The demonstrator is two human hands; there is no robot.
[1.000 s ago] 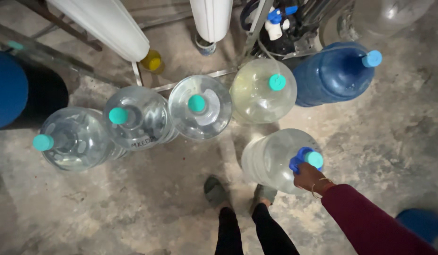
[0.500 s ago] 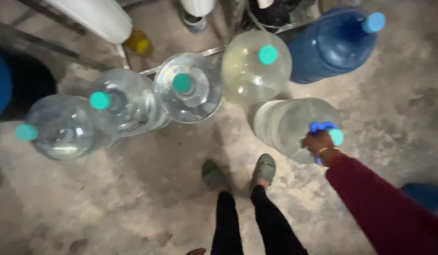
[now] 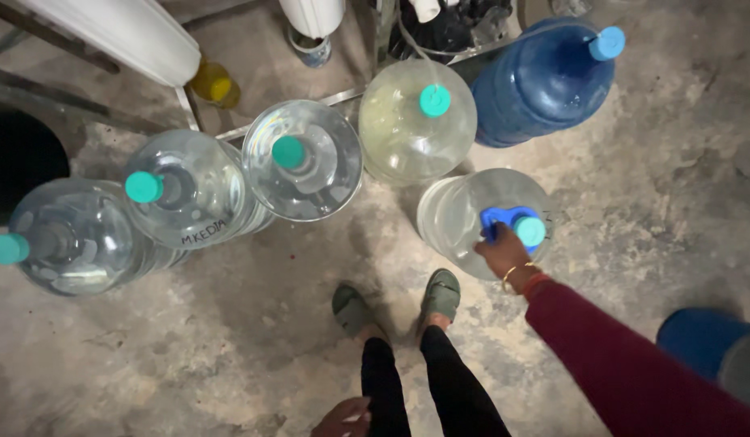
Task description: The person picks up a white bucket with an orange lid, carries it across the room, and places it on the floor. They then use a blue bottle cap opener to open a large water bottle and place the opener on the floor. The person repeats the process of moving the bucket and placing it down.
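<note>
Upright clear jug (image 3: 464, 218), teal-capped, blue-handled

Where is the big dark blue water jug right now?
The dark blue jug lies at the top right, beside the yellowish clear jug and behind the jug the right hand grips.

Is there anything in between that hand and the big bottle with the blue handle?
No. The right hand is already on the clear bottle, gripping its blue handle beside the teal cap. Nothing visible sits between them.
</note>
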